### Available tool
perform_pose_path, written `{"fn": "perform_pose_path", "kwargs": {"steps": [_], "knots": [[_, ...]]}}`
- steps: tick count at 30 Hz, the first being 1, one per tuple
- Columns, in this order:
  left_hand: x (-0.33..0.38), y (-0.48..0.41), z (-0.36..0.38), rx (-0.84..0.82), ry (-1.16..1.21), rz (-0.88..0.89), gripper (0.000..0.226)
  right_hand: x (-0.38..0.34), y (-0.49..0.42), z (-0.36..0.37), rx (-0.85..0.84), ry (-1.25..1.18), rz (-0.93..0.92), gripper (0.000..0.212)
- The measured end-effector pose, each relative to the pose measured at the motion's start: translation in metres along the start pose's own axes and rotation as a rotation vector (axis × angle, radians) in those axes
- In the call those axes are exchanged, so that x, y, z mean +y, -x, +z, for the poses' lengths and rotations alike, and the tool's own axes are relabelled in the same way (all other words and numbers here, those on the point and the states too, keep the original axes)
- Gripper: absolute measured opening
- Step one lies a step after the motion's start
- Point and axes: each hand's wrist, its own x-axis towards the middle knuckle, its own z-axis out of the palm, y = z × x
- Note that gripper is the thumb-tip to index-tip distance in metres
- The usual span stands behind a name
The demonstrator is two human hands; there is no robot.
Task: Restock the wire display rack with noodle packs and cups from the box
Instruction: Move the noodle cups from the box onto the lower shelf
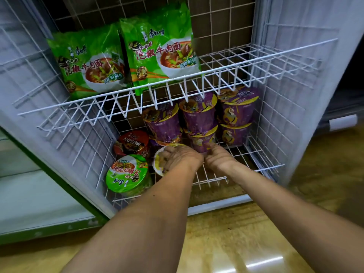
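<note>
While the left hand (177,157) grips a round cup (158,164), the right hand (217,157) clasps a purple cup (200,141) (glossy).

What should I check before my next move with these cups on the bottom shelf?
1. Contact of left hand with yellow-rimmed cup: ok, it lies on the lid.
2. Grip of right hand on front purple cup: cannot tell, fingertips hidden.
3. All purple stacks standing, none fallen: ok.
4. Free room on lower shelf, right front: ok.
5. Free room on upper shelf beside green packs: ok.
6. Reach to box: cannot tell, out of view.
</note>
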Motion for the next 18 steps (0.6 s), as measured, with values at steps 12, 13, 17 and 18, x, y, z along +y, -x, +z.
{"fn": "perform_pose_path", "kwargs": {"steps": [12, 13, 17, 18], "knots": [[0.07, 0.078, 0.013, 0.101, 0.075, 0.655, 0.036, 0.014, 0.057, -0.111, 0.309, 0.101, 0.008, 0.016], [0.076, 0.085, 0.015, 0.105, 0.104, 0.703, 0.033, 0.016, 0.064, -0.121, 0.329, 0.091, 0.012, 0.016], [0.1, 0.114, 0.022, 0.171, 0.177, 0.868, 0.027, 0.026, 0.091, -0.157, 0.417, 0.115, 0.028, 0.024], [0.106, 0.12, 0.025, 0.177, 0.201, 0.895, 0.028, 0.028, 0.097, -0.164, 0.446, 0.123, 0.028, 0.025]]}}
